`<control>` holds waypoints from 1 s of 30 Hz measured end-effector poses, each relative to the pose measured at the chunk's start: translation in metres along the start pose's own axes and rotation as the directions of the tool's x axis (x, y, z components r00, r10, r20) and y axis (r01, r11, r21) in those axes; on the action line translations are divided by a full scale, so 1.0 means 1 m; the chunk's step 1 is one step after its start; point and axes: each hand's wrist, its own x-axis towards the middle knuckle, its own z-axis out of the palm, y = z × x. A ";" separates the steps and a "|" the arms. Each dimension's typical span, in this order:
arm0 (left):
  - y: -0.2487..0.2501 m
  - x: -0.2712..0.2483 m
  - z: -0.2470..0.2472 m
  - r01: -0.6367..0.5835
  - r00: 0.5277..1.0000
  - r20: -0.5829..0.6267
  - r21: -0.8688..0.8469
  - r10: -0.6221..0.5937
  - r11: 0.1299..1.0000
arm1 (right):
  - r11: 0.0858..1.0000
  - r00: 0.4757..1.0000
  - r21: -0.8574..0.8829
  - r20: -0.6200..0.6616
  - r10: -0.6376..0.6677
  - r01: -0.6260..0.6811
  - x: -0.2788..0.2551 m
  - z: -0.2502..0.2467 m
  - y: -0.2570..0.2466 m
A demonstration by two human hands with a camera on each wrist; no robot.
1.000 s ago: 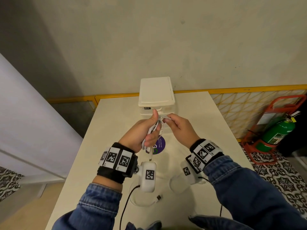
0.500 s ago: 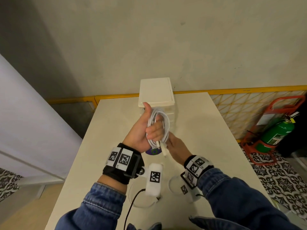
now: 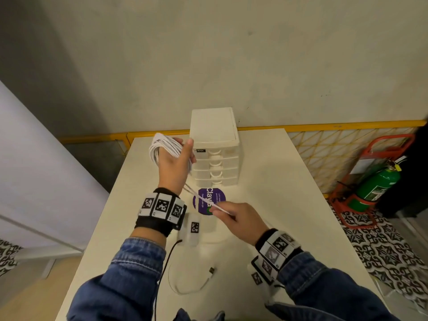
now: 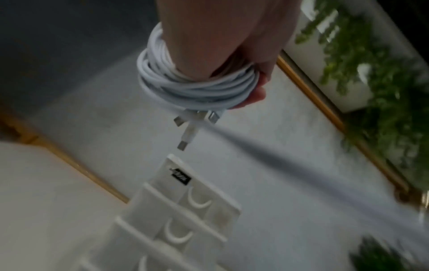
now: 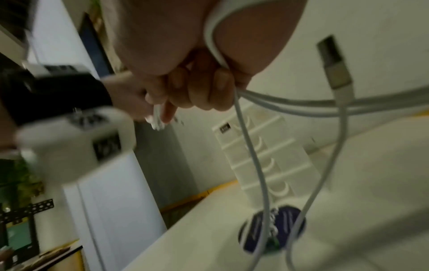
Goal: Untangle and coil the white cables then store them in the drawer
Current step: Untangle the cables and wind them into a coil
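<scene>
Above the table (image 3: 266, 181), left hand (image 3: 172, 165) is gripping the coil (image 3: 162, 144) near the drawers (image 3: 215, 163); right hand (image 3: 240, 218) is pinching the loose tail (image 3: 201, 198). Probably best keeping that tail taut, wrapping snugly so loops aren't slipping. Another cable (image 3: 192, 288) is lying near the table's front edge, uncoiled.

The head camera looks down on the table (image 3: 266, 181) from above, while both wrist cameras look closely along the fingers, all sharing the drawer unit (image 3: 214, 144).

Smooth white cables (image 4: 195, 86), plastic drawer unit (image 3: 214, 144)
</scene>
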 end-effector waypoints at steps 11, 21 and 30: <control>-0.018 -0.029 0.003 -0.015 0.679 0.654 0.466 -0.333 0.885 | 0.994 0.970 -0.015 -0.218 -0.107 0.106 0.018 -0.070 -0.016; 0.011 -0.048 0.018 0.474 0.394 0.818 0.210 -0.419 0.855 | 0.943 0.974 -0.297 -0.119 -0.194 0.152 0.027 -0.083 0.018; 0.015 -0.055 0.026 0.624 0.423 0.851 -0.026 -0.310 0.781 | 0.987 0.970 -0.068 -0.185 -0.155 0.145 0.040 -0.087 0.001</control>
